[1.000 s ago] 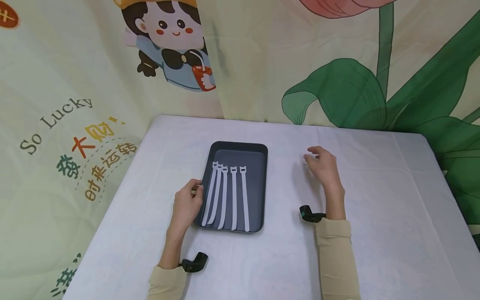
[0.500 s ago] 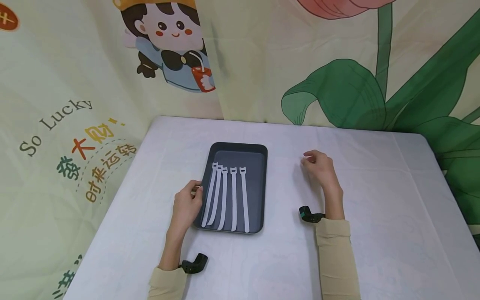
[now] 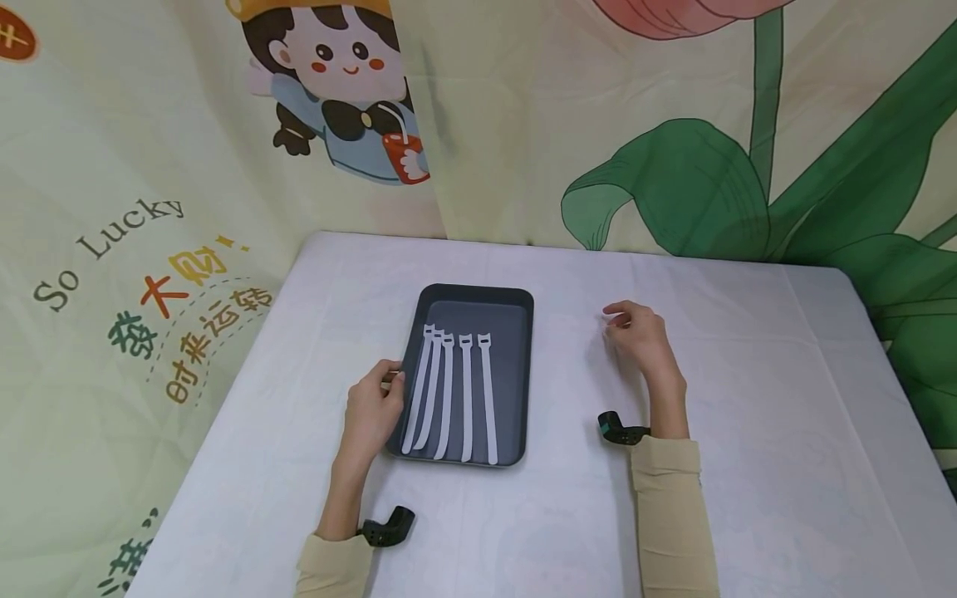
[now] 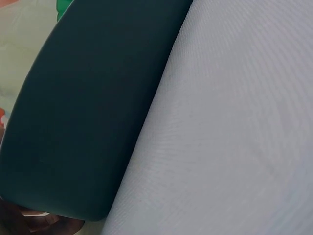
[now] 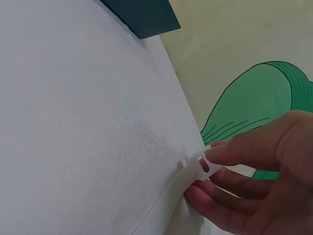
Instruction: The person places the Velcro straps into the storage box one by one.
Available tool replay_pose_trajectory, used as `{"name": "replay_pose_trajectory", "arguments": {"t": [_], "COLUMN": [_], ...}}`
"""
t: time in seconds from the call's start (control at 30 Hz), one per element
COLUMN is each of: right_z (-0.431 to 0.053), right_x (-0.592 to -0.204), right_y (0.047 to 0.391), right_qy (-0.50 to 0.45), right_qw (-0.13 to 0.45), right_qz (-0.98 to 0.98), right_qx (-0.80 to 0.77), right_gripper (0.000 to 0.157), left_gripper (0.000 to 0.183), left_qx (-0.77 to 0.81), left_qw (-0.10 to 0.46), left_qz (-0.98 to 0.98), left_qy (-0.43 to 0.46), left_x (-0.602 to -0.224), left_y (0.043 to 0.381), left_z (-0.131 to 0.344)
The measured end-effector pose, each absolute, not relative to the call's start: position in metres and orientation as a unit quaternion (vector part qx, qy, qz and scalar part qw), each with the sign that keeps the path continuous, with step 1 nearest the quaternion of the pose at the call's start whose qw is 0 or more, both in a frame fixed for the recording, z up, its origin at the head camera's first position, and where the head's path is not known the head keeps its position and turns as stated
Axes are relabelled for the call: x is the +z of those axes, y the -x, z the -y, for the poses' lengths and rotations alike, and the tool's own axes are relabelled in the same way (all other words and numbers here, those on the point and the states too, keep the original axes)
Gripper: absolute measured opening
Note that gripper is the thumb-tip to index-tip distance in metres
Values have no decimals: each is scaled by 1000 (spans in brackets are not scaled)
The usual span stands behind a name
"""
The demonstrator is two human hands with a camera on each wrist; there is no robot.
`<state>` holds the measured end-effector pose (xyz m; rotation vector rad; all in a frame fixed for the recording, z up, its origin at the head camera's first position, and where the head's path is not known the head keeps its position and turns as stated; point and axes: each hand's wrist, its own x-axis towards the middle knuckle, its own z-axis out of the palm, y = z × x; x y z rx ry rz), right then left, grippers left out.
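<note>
left hand (image 3: 371, 409) on tray edge; right hand (image 3: 638, 336) picking at a white strap on the table.

left hand rests at the left rim of the dark tray (image 3: 522, 365), fingers curled onto the rim, holding it. five white straps (image 3: 456, 394) lie side by side lengthwise in the tray. right hand sits well to the right of the tray on the white tablecloth (image 3: 748, 432); fingers bent, thumb and fingertips (image 5: 217, 155) pinching the slotted end of a white strap (image 5: 195, 169) lying flat on the cloth. printed curtain (image 3: 673, 124) hangs behind the table.
</note>
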<state>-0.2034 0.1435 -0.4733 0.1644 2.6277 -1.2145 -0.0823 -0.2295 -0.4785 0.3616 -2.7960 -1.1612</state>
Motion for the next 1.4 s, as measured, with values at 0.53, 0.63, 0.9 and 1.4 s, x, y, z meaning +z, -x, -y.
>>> {"name": "replay_pose_trajectory", "arguments": {"t": [0.53, 0.63, 0.9, 1.4], "right_z": [-146, -145, -142, -132], "right_x": [-473, -473, -467, -446], "right_y": [203, 203, 200, 191], "right_qy": [-47, -46, -38, 11], "right_qw": [121, 107, 76, 22], "right_qz": [-905, -906, -902, -875], "right_qx": [-406, -408, -423, -484], "right_gripper": [32, 29, 26, 23], "left_gripper": [28, 28, 28, 27], "left_qx": [-386, -386, -385, -381], "left_qw": [51, 52, 54, 47], "left_qz": [914, 914, 915, 916], "left_qy": [-117, -115, -113, -118], "left_x": [-478, -478, -478, -479], "left_y": [82, 81, 81, 82], "left_z": [229, 229, 229, 230]}}
